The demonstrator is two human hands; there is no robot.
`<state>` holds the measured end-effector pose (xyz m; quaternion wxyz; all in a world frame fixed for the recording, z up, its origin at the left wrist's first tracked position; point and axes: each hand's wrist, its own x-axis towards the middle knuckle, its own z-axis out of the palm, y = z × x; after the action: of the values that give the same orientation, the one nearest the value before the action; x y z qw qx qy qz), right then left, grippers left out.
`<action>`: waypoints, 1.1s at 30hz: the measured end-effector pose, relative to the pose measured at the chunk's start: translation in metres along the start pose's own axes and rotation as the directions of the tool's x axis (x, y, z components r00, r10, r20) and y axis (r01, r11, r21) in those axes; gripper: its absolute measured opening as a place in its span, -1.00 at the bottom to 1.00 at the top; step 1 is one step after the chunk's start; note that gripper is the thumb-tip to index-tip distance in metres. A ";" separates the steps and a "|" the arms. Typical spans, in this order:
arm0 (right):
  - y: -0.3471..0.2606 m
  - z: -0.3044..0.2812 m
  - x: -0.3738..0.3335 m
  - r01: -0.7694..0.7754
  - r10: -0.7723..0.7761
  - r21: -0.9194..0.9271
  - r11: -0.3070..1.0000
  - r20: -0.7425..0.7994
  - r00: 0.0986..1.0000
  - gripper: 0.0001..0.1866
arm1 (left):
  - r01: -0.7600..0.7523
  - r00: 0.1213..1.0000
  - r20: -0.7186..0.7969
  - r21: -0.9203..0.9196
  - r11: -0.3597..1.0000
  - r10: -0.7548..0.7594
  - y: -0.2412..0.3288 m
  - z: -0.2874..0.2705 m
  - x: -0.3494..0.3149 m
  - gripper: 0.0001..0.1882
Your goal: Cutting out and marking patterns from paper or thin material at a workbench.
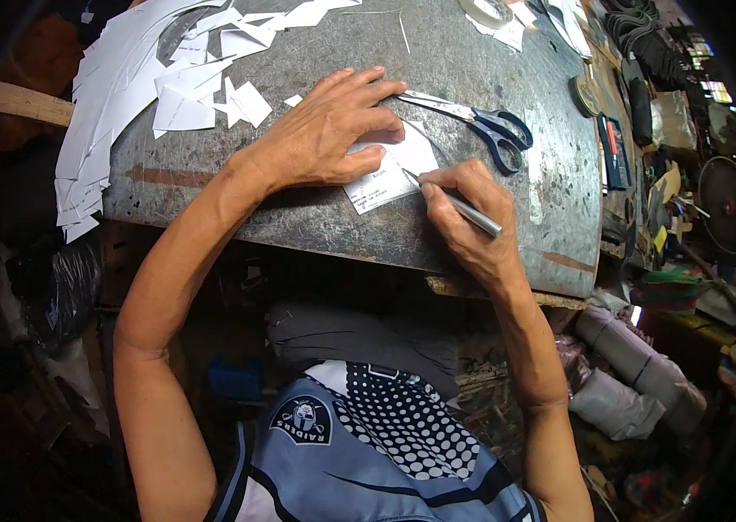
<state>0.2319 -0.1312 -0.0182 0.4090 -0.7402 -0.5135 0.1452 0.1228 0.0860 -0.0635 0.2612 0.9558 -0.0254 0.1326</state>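
A small white piece of paper (376, 193) with handwriting lies near the front edge of the metal-topped table. My left hand (333, 126) rests over its upper left part, fingers spread and slightly bent, thumb on the sheet. In my right hand (476, 213) a silver pen (478, 217) is pinched, its dark tip at the paper's right side. Just beyond the paper lie scissors (498, 130) with dark blue handles. Their blades point left, toward my left fingertips, which hide the blade ends.
White paper sheets and cut pieces (124, 96) cover the table's left side. A roll of tape (487, 10) sits at the far edge, with a round tin (585, 96) at the right. Wrapped rolls (629, 365) lie below the table (298, 213) on the right.
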 end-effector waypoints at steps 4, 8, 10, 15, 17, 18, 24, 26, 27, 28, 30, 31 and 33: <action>0.001 -0.001 -0.002 0.002 -0.002 -0.010 1.000 0.001 1.000 -0.88 | -0.002 1.000 -0.003 -0.012 1.000 0.002 0.001 0.000 0.000 -0.72; 0.002 -0.004 -0.003 -0.005 0.005 -0.007 1.000 0.002 1.000 -0.87 | 0.000 1.000 0.000 -0.007 1.000 0.000 0.002 0.000 0.001 -0.72; 0.001 -0.004 -0.004 -0.008 0.008 -0.005 1.000 0.003 1.000 -0.87 | 0.003 1.000 0.000 -0.006 1.000 -0.003 0.001 0.000 0.000 -0.72; -0.001 -0.006 -0.004 -0.012 0.012 -0.011 1.000 0.005 1.000 -0.87 | -0.002 1.000 0.008 -0.003 1.000 0.002 0.002 -0.001 0.003 -0.71; -0.002 -0.006 -0.007 -0.023 0.024 -0.014 1.000 0.008 1.000 -0.88 | 0.000 1.000 0.008 -0.002 1.000 0.000 0.001 -0.001 0.001 -0.71; -0.002 -0.006 -0.008 -0.036 0.036 -0.015 0.999 0.008 0.999 -0.88 | 0.000 1.000 0.007 -0.002 1.000 0.000 0.000 -0.001 0.000 -0.71; -0.003 -0.010 -0.015 -0.045 0.046 -0.041 0.998 0.016 0.999 -0.88 | 0.011 1.000 -0.001 -0.002 1.000 -0.011 0.000 0.002 -0.001 -0.71; -0.001 -0.011 -0.018 -0.044 0.044 -0.040 0.998 0.013 0.999 -0.88 | 0.016 1.000 0.006 -0.006 1.000 -0.016 0.001 0.002 0.000 -0.70; 0.000 -0.012 -0.019 -0.043 0.043 -0.039 0.998 0.011 0.999 -0.88 | 0.017 1.000 0.006 -0.005 1.000 -0.017 0.001 0.001 0.000 -0.70; 0.000 -0.012 -0.019 -0.043 0.044 -0.040 0.998 0.010 0.999 -0.88 | 0.012 1.000 0.004 -0.007 1.000 -0.012 0.001 0.001 0.001 -0.70; -0.001 -0.014 -0.019 -0.035 0.036 -0.051 0.998 0.015 0.999 -0.88 | 0.005 1.000 0.001 -0.010 1.000 -0.005 0.001 0.001 0.002 -0.70; -0.001 -0.013 -0.020 -0.035 0.036 -0.049 0.998 0.017 0.999 -0.88 | 0.007 1.000 0.004 -0.014 1.000 -0.007 0.000 0.001 0.002 -0.70; -0.001 -0.012 -0.020 -0.028 0.029 -0.039 0.999 0.018 0.999 -0.88 | 0.010 1.000 0.007 -0.017 1.000 -0.010 -0.002 0.000 -0.001 -0.70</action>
<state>0.2307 -0.1546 -0.0141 0.3877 -0.7541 -0.5092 0.1477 0.1224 0.0870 -0.0648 0.2696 0.9542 -0.0228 0.1276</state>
